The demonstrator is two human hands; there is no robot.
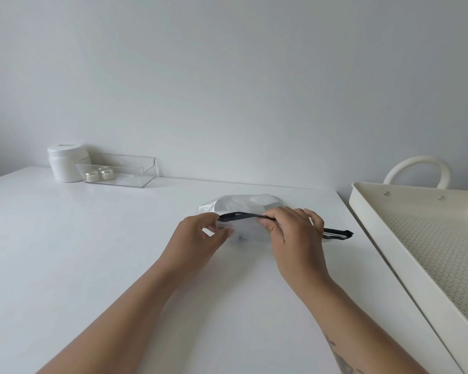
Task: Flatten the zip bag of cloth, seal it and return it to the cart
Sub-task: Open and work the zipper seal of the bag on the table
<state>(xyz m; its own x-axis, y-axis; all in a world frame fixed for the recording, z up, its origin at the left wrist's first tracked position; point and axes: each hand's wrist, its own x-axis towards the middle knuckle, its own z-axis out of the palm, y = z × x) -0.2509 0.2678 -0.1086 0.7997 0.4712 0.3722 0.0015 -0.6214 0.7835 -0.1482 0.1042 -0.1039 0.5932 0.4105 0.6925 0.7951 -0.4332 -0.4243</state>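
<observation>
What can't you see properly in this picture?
- Cloth inside the zip bag: blurred by cloudy plastic, head view.
- Whether the black zip strip is shut: right hand covers part.
- Cart: cut off by the right edge.
- Two tiny jars: too small to identify.

— Where did the zip bag [241, 205] lie?
— On the table [92, 252], right of centre, between the left hand [200, 236] and right hand [295, 233].
— And the cart [416, 238]?
— Just beside the table's right edge. Far left at the back, a jar [65, 163] stood touching a tray [119, 171] holding two small pots [97, 174].
</observation>
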